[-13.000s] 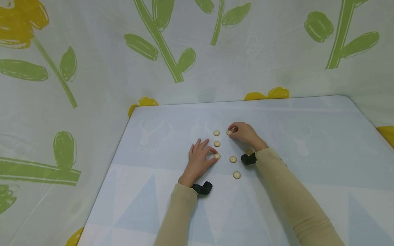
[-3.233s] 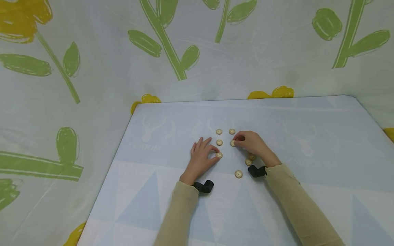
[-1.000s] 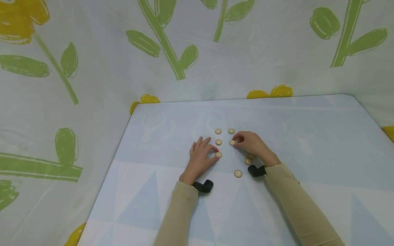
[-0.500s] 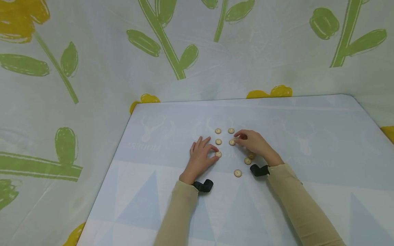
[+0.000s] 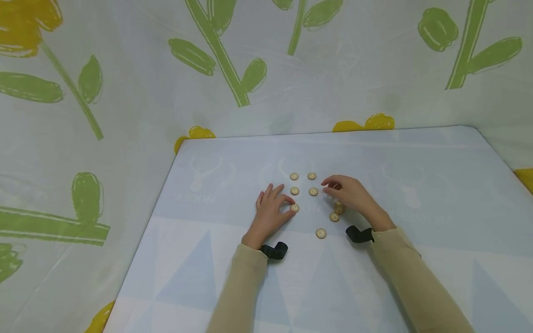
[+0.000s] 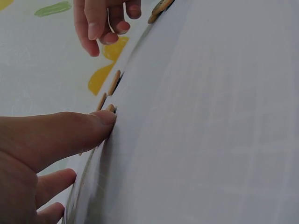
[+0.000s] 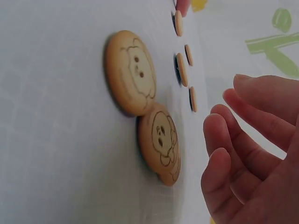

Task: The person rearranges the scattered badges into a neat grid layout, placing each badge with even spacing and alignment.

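Note:
My left hand (image 5: 269, 215) pinches a round, pale wooden button (image 5: 294, 208) between thumb and forefinger, its other fingers spread on the table. In line beyond it lie two more buttons, a middle one (image 5: 294, 191) and a far one (image 5: 294, 176). To their right a second column has a near button (image 5: 313, 191) and a far button (image 5: 311, 175). My right hand (image 5: 351, 196) hovers just right of that column, fingers loosely bent and holding nothing. Below it, a two-holed button (image 7: 131, 72) with an engraved animal outline touches an overlapping cluster of buttons (image 7: 159, 140).
One separate button (image 5: 321, 233) lies nearer the body. The table (image 5: 200, 277) has a pale blue and white patterned cover. A curtain (image 5: 137, 92) with green plants and yellow flowers hangs behind and at the left.
Since 13 seconds ago, my right hand has left one button at the far end of the right column. It has just released another below it and drawn back rightward. My left hand keeps its pinch.

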Action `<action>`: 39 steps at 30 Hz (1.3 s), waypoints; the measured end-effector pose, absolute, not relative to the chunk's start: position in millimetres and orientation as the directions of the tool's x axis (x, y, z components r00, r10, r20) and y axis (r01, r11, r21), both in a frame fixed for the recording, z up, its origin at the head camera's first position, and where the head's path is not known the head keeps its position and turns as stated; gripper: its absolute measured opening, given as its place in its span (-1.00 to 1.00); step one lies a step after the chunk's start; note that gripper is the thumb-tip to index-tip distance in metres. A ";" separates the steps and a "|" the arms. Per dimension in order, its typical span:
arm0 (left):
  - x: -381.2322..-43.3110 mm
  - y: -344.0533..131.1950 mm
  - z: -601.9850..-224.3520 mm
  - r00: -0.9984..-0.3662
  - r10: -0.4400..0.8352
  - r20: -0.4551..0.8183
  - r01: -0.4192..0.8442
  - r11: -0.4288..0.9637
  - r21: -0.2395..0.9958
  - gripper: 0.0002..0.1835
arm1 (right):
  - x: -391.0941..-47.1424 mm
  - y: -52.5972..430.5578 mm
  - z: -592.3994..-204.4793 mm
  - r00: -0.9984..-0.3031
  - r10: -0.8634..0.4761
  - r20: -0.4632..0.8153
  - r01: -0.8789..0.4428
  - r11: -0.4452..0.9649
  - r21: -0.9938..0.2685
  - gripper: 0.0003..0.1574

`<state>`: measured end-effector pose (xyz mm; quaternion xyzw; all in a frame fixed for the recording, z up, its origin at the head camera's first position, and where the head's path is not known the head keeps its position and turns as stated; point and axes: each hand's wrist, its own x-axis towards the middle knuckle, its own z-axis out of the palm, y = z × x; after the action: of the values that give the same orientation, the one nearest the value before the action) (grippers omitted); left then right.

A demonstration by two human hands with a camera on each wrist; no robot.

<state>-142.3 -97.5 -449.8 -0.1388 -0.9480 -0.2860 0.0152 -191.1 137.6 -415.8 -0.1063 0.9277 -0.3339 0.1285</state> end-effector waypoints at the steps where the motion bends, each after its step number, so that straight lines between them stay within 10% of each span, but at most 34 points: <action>1: -142.3 -97.7 -449.9 -0.961 0.255 0.110 0.273 0.799 0.536 -0.82 | -189.5 137.6 -415.3 -0.944 -0.289 -0.162 -0.121 0.757 -0.642 -0.68; 39: -143.0 -97.5 -449.1 -0.962 0.255 0.098 0.267 0.800 0.537 -0.82 | -163.0 162.9 -403.1 -0.846 -0.456 -0.275 -0.297 0.832 -0.468 -0.84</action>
<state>-143.0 -97.5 -449.1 -0.1374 -0.9487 -0.2846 0.0104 -163.0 162.9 -403.1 -0.2007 0.9379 -0.2088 0.1911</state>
